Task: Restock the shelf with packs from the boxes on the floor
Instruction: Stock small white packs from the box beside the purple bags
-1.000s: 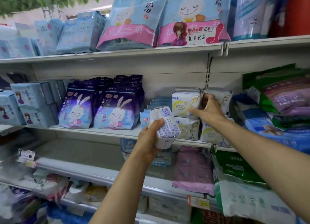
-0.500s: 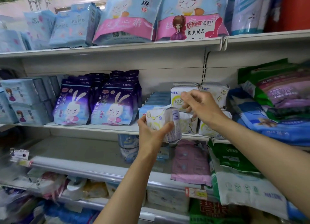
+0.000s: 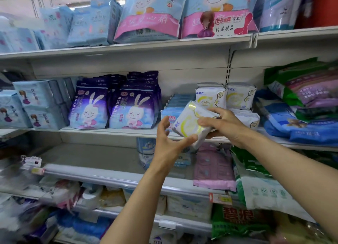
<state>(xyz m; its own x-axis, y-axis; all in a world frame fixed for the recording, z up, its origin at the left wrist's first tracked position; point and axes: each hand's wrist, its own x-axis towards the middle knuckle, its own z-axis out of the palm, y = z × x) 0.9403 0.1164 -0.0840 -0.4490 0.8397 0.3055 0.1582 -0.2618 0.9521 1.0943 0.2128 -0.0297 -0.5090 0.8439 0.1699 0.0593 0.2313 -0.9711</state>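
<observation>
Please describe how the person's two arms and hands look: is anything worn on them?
Both forearms are bare as far as the picture shows; no sleeve is in view. The left hand and right hand wear no gloves. No ring, watch or bracelet is visible.

Both forearms reach forward, left hand point(image 3: 169, 143) with fingers spread (thumb extended), right hand point(image 3: 222, 124) with fingers curled.
</observation>
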